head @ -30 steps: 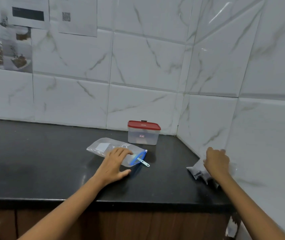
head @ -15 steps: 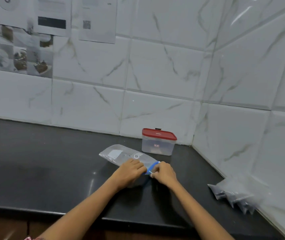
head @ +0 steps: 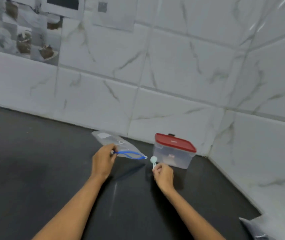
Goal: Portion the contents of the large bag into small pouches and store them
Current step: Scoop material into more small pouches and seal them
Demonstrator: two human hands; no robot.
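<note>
Since half a second ago our right hand (head: 163, 174) has come away from the bag mouth, and our view has swung left, pushing the pile of small pouches (head: 258, 227) to the bottom right corner. We are working at a black desk (head: 34, 170) set into a corner of white marble-veined tiles (head: 181, 66).

Nearest us, our two bare forearms are reaching forward. Our right fingers are curling round the handle of one small white scoop (head: 154, 161), its round bowl pointing up just beside the container. Our left hand (head: 102, 161) is pinching the near end of the blue zip rim of the one large bag (head: 119, 146), which is gaping open and lying slanted on the desk, its far end close to the wall.

Right of the bag, we are seeing one clear container (head: 173, 156) with a red lid (head: 174, 142), shut, standing near the corner.

Farthest off, printed sheets (head: 25, 32) are hanging on the left wall; their number we cannot tell through the blur.
</note>
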